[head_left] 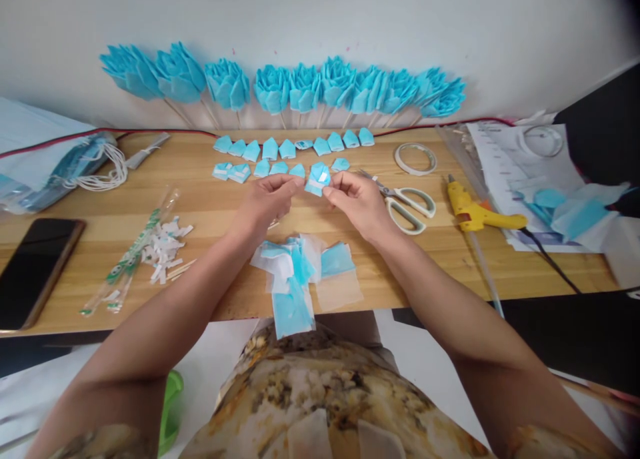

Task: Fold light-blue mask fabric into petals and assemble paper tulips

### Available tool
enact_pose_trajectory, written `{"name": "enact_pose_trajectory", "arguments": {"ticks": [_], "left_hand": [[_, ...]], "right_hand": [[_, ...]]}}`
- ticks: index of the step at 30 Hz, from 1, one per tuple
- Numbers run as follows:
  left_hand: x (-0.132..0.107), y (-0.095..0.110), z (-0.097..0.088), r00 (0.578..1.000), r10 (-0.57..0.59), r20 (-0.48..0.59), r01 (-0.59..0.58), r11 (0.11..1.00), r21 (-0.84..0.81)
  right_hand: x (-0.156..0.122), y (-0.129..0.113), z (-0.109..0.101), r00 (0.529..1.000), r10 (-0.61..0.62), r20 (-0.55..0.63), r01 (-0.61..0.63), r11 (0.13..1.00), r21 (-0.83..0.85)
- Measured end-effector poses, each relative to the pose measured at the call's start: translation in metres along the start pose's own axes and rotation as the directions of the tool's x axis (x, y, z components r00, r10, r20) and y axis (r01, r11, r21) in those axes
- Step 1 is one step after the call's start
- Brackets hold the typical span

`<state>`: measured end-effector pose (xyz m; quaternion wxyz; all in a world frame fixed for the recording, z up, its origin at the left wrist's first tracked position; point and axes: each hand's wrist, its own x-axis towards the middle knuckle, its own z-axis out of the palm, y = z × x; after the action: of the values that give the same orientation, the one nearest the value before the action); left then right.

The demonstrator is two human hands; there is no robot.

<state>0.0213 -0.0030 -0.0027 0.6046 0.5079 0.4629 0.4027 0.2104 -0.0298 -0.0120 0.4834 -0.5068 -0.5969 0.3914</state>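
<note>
Between my two hands a folded light-blue petal [317,179] with white strips on it is held just above the table. My right hand [357,202] pinches its lower right edge between thumb and fingers. At its left edge, the thumb and forefinger of my left hand [267,202] are pressed together; the exact contact is hard to see. Behind the hands lie two rows of similar folded blue petals [270,149], some with white strips showing. Close to my right hand rest scissors [413,202]. Nearer my body lies a loose pile of blue and white sheet pieces [293,305].
Blue flowers on sticks [227,85] lean along the wall. On the right are a tape roll [415,159], a yellow glue gun [470,209] and papers [505,159]. On the left are a phone [40,272], white strips [165,245] and a white cord [107,169].
</note>
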Motion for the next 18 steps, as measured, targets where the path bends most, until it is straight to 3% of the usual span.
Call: {"name": "enact_pose_trajectory", "arguments": {"ticks": [12, 18], "left_hand": [[-0.0009, 0.0013, -0.0002, 0.999, 0.003, 0.049, -0.002, 1.000, -0.018], [-0.0022, 0.0037, 0.0013, 1.000, 0.010, 0.021, -0.010, 1.000, 0.021]], "right_hand": [[-0.0019, -0.0051, 0.0025, 0.998, 0.021, 0.062, -0.019, 0.999, -0.036], [-0.0004, 0.0007, -0.0001, 0.993, 0.090, 0.069, -0.101, 0.979, 0.174]]}}
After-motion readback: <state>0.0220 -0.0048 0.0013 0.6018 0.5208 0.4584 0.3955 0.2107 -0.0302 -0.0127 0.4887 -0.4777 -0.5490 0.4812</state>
